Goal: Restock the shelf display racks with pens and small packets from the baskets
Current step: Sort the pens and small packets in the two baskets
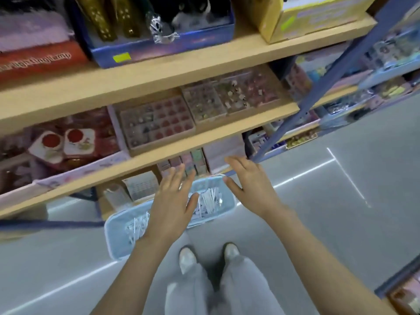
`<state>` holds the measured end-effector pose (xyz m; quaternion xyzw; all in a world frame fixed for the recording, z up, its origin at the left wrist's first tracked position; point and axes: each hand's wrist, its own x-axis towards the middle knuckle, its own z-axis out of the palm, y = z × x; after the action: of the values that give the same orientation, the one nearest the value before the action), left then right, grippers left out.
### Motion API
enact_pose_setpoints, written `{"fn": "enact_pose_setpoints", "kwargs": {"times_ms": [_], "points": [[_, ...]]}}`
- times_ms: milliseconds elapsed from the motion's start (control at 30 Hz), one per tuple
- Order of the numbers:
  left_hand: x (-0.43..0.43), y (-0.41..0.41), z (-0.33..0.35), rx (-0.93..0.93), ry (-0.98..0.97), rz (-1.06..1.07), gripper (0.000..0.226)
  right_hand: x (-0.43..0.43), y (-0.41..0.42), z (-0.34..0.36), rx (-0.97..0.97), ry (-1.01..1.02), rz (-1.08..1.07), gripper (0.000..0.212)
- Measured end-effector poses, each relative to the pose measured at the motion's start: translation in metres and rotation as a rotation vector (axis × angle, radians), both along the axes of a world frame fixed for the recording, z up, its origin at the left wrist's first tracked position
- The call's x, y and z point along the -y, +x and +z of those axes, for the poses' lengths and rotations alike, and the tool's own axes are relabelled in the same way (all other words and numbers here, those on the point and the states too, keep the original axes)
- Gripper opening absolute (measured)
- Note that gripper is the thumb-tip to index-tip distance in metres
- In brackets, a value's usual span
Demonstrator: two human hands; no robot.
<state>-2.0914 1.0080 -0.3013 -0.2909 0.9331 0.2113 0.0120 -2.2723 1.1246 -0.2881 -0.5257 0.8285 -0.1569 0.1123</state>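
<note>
Basket [114, 233] of pale blue plastic, oblong with rounded corners, lies below left hand [171, 211] and right hand [254, 187], holding thin white pens [210, 201]. Both hands hover spread, empty.

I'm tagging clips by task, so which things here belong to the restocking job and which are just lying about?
Job: light blue basket on the floor; white pens in it; left hand and right hand, both open, holding nothing.
Lying about: blue box, yellow box, red box on the upper shelf.
</note>
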Motion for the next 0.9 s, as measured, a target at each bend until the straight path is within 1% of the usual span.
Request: {"fn": "enact_pose_setpoints", "kwargs": {"times_ms": [133, 233, 333, 467, 567, 633, 733, 900], "points": [[0.000, -0.009, -0.090, -0.012, -0.037, 0.084, 0.059, 0.017, -0.010, -0.097, 0.059, -0.030, 0.039, 0.046], [-0.001, -0.022, -0.183, 0.004, -0.021, 0.126, 0.057, 0.027, -0.020, -0.189, 0.093, -0.038, 0.084, 0.045], [-0.002, -0.034, -0.285, 0.025, -0.029, 0.155, 0.055, 0.035, -0.029, -0.285, 0.101, -0.022, 0.140, 0.051], [0.001, -0.047, -0.405, 0.034, -0.041, 0.204, 0.056, 0.044, -0.043, -0.408, 0.120, -0.023, 0.184, 0.046], [0.010, -0.049, -0.481, 0.065, -0.062, 0.230, 0.058, 0.049, -0.050, -0.487, 0.144, 0.008, 0.184, 0.045], [0.021, -0.049, -0.520, 0.090, -0.102, 0.241, 0.060, 0.052, -0.052, -0.533, 0.141, 0.023, 0.187, 0.045], [0.040, -0.049, -0.556, 0.109, -0.165, 0.256, 0.064, 0.059, -0.051, -0.582, 0.152, 0.042, 0.165, 0.046], [0.052, -0.045, -0.576, 0.107, -0.247, 0.200, 0.063, 0.067, -0.043, -0.631, 0.175, 0.200, 0.106, 0.055]]}}
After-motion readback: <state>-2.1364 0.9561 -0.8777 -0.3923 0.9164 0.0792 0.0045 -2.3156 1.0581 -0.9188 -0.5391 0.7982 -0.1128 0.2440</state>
